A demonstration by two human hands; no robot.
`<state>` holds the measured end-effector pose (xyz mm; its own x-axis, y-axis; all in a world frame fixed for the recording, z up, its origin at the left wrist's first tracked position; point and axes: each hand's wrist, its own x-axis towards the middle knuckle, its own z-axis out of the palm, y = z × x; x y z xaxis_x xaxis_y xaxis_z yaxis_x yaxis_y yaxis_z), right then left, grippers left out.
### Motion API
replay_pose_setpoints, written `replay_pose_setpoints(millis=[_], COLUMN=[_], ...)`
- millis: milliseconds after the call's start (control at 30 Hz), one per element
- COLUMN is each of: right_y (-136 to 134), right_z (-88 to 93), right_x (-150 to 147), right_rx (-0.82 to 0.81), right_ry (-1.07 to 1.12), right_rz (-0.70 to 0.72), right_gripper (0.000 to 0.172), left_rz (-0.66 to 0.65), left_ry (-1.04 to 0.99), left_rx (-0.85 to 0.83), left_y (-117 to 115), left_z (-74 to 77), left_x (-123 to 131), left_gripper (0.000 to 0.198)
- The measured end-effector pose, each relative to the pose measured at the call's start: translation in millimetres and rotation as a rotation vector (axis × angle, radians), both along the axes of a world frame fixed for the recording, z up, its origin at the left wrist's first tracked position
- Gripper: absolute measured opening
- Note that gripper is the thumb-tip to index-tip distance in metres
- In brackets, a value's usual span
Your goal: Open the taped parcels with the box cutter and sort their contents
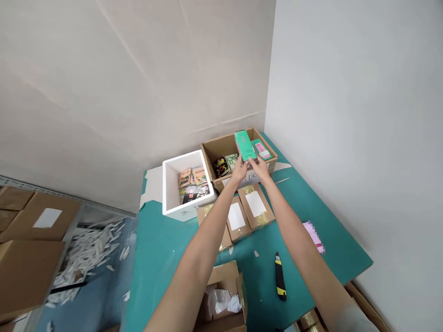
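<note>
Green pack point(245, 144) is held up on end over the open cardboard box point(221, 146) at the far corner of the worktop point(166, 249), right where the two walls meet. It's pinched at its lower end from both sides: the left hand point(238, 171) is curled in with the fingertips on the bottom edge, and the right hand point(260, 167) is closed on the same end from the other side. Neither hand is spread wide, and nothing else is gripped.

Below it, a pink-and-green pack point(262, 149) and a black pack point(220, 167) are already lying in the cardboard box with a few others, and bare bottom is visible at the back, so it looks only partly filled. Just beside it a white foam box point(168, 184) is loaded with more small packs.

Nearer in, three small brown parcels point(256, 205) with white labels are lined up touching each other, and all look taped shut. A yellow-and-black utility knife point(280, 276) is left lying on the worktop, well apart from the hands, with a blurred pink thing point(313, 235) near the right edge. Closest to the camera, another open carton point(224, 272) is seen with crumpled white paper inside, not sealed yet.
</note>
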<state>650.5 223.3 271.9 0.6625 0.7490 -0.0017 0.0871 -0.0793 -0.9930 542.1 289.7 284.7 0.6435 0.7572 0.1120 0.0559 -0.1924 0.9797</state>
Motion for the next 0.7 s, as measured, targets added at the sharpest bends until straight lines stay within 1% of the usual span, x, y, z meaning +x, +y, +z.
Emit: replay_pose_setpoints(millis=[33,67,100,133,167,200,267,300,333,367,433,500,567,633,667,700], right_y=[2.2,0.3,-5.7,-15.7,-29.3,-46.3,-89.3,-114.7,-142.4,-172.2,-236.1,-300.5,-357.6,-401.0,-416.5,-427.8], right_z=[-1.0,-4.4,-10.2,-18.0,-27.5,-38.2,-61.4,-72.9,-83.9,-93.9,-109.9,-119.8,-125.4,-129.3,-131.1,-132.9], right_x=[5.6,8.7,9.2,7.0,2.1,-5.7,-29.4,-44.8,-62.0,-80.3,-117.1,-149.6,-175.5,-196.3,-205.4,-213.9], right_rx=[-0.065,-0.122,-0.161,-0.174,-0.161,-0.132,-0.062,-0.046,-0.042,-0.048,-0.102,-0.206,-0.328,-0.427,-0.463,-0.490], right_ry=[0.001,0.004,0.011,0.018,0.024,0.031,0.042,0.057,0.075,0.096,0.170,0.253,0.319,0.366,0.386,0.403], right_rz=[-0.051,-0.096,-0.128,-0.142,-0.141,-0.130,-0.105,-0.078,-0.055,-0.032,0.022,0.070,0.130,0.215,0.266,0.322], right_gripper=[0.063,0.064,0.064,0.065,0.065,0.064,0.062,0.062,0.061,0.061,0.060,0.063,0.070,0.079,0.084,0.088], left_rz=[-0.005,-0.011,-0.020,-0.044,-0.066,-0.090,-0.136,-0.122,-0.080,-0.020,0.194,0.476,0.756,0.914,0.946,0.959], left_ry=[0.074,0.129,0.158,0.170,0.175,0.183,0.229,0.240,0.241,0.240,0.255,0.298,0.359,0.451,0.491,0.523], left_rx=[0.006,-0.011,-0.035,-0.042,-0.045,-0.048,-0.044,-0.075,-0.123,-0.174,-0.268,-0.298,-0.266,-0.261,-0.303,-0.371], left_y=[0.3,-4.8,-15.3,-30.9,-51.0,-74.8,-129.6,-158.5,-187.1,-214.5,-263.1,-301.5,-330.3,-352.2,-361.2,-369.1], left_z=[-0.1,-1.7,-4.7,-9.0,-14.2,-19.6,-29.2,-32.5,-34.3,-34.7,-32.0,-28.7,-30.9,-41.7,-49.9,-59.2], left_x=[6.3,8.0,4.6,-4.2,-18.5,-38.2,-91.9,-124.1,-158.6,-194.2,-265.4,-332.4,-391.5,-437.5,-453.5,-464.1], left_gripper=[0.069,0.067,0.064,0.061,0.056,0.052,0.048,0.048,0.049,0.048,0.048,0.052,0.062,0.075,0.080,0.084])
